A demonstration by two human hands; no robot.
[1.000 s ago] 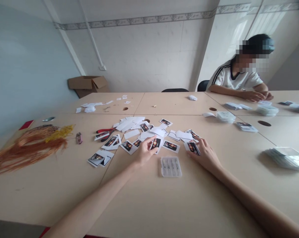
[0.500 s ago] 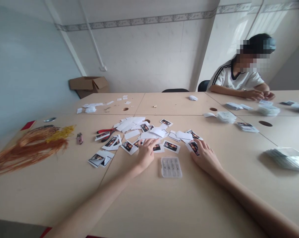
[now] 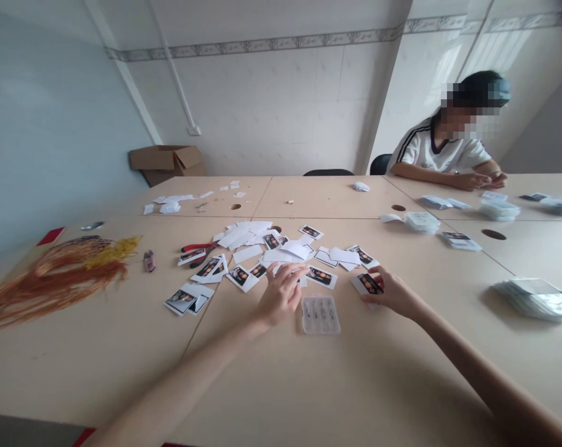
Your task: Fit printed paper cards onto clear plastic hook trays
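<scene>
My right hand [image 3: 392, 294] pinches a white card with a dark printed picture [image 3: 368, 284] between thumb and fingers, at the right edge of the scattered cards. My left hand [image 3: 281, 295] hovers over the near side of the pile, fingers loosely bent and apart, with nothing visible in it. Between the hands lies a small clear plastic case [image 3: 320, 315] with slots holding small thin items, too small to make out. Printed cards, one of them a picture card [image 3: 321, 277], and blank white slips [image 3: 248, 234] spread out beyond the hands.
Red-handled pliers [image 3: 199, 253] lie left of the pile, then a small pink tool [image 3: 149, 261] and a bundle of orange-brown cords [image 3: 61, 273]. Stacked clear cases [image 3: 539, 298] stand at right. A co-worker [image 3: 448, 149] sits across the table. An open cardboard box [image 3: 166, 162] stands behind.
My right hand has closed on the printed card and tilted it up slightly. My left hand has lifted a little and shifted right, its fingers more bent.
</scene>
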